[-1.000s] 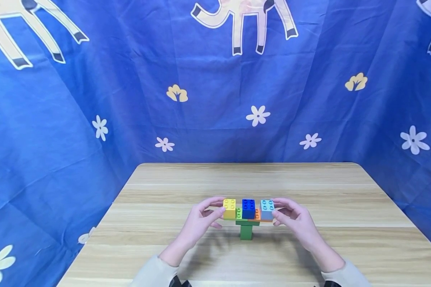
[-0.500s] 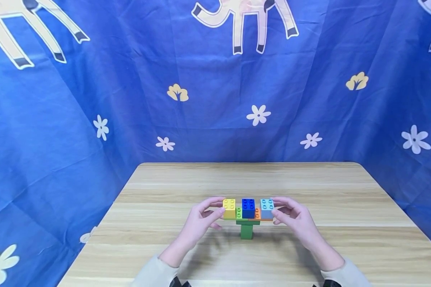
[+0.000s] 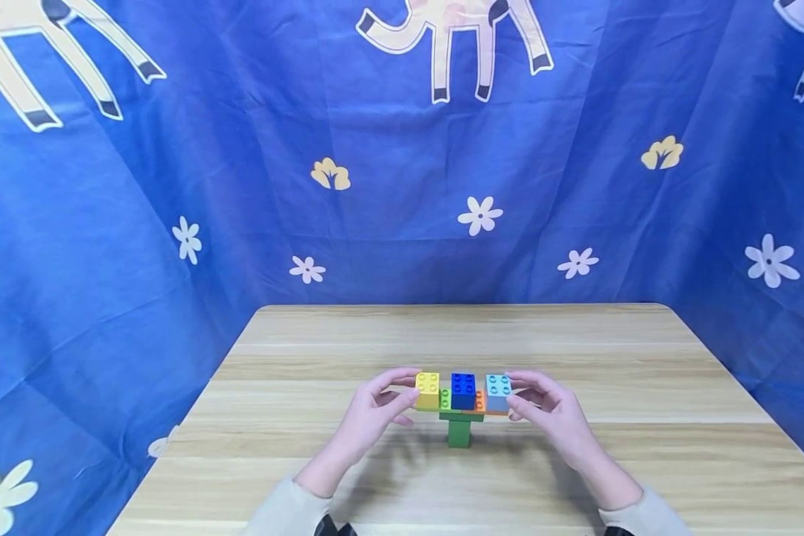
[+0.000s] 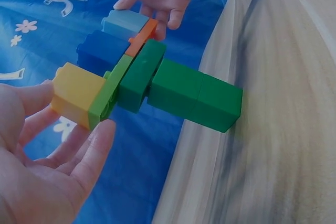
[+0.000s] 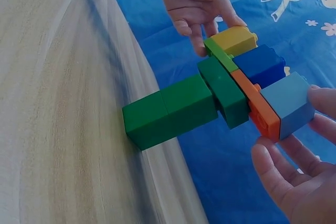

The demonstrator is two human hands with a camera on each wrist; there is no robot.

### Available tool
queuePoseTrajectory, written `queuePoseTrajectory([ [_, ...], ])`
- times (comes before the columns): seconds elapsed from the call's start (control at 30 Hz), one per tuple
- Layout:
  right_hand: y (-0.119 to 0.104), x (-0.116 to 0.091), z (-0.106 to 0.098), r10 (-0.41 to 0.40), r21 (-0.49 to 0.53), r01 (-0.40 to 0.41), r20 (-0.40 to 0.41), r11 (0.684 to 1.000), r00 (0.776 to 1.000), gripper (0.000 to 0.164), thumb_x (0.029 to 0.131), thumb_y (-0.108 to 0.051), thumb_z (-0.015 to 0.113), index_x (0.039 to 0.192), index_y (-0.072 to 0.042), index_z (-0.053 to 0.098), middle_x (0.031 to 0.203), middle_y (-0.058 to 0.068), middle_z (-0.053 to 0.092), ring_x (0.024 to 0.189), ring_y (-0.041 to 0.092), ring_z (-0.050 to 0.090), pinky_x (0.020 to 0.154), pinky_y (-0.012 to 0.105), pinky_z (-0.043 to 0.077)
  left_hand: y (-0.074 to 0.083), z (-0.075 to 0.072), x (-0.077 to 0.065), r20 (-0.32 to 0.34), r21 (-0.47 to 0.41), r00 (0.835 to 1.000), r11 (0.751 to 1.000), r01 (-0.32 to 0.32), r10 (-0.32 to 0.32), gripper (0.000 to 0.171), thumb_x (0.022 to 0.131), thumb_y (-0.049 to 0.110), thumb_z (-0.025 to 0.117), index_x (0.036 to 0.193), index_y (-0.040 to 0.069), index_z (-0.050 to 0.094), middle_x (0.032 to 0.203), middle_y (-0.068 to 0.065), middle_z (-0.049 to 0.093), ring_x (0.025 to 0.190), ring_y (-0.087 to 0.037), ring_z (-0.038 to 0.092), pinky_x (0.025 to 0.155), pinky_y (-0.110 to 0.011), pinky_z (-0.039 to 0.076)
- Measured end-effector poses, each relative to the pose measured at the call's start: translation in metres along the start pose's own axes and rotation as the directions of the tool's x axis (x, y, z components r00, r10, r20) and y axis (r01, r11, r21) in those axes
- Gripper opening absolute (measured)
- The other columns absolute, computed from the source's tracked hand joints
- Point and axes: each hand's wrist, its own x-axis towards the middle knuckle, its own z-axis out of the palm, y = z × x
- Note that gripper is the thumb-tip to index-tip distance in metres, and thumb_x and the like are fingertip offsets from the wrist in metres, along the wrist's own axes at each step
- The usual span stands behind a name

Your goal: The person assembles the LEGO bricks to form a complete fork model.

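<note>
A T-shaped structure of building bricks stands upright on the table. Its stem is two stacked green bricks (image 4: 194,95), topped by a wider dark green brick (image 5: 223,93). Across that lie a lime plate (image 4: 111,92) and an orange plate (image 5: 256,106), end to end. Yellow (image 3: 427,394), dark blue (image 3: 463,395) and light blue (image 3: 496,402) bricks sit on top, with gaps between them. My left hand (image 3: 370,423) pinches the yellow brick at its outer side, other fingers near the lime plate. My right hand (image 3: 556,419) pinches the light blue brick likewise, a fingertip at the orange plate's end.
The wood-grain table (image 3: 469,335) reaches back to a blue curtain (image 3: 402,253) printed with flowers and animals. Light sleeves (image 3: 288,508) cover both forearms at the near edge. Shadows of the hands fall on the tabletop.
</note>
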Motion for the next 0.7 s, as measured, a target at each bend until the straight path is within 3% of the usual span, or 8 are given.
queuePoseTrajectory([
  [0.47, 0.0, 0.007, 0.001, 0.048, -0.005, -0.048, -0.01, 0.999, 0.999, 0.034, 0.085, 0.0, 0.064, 0.117, 0.008, 0.054, 0.101, 0.016, 0.062, 0.079, 0.019, 0.063, 0.064, 0.038, 0.057, 0.002, -0.003, 0.008, -0.017, -0.024, 0.999, 0.999, 0.048, -0.048, 0.036, 0.088, 0.02, 0.066, 0.12, 0.007, 0.059, 0.111, -0.017, 0.055, 0.084, -0.03, 0.061, 0.067, -0.053, 0.054],
  [0.7, 0.0, 0.012, 0.001, 0.075, 0.0, -0.075, -0.007, 0.997, 0.997, 0.034, 0.086, -0.003, 0.064, 0.117, 0.007, 0.055, 0.101, 0.018, 0.06, 0.077, 0.02, 0.063, 0.064, 0.04, 0.057, 0.003, -0.005, 0.012, -0.03, -0.024, 0.998, 0.998, 0.06, -0.06, 0.036, 0.088, 0.02, 0.065, 0.121, 0.007, 0.059, 0.111, -0.016, 0.056, 0.084, -0.029, 0.061, 0.066, -0.05, 0.055],
])
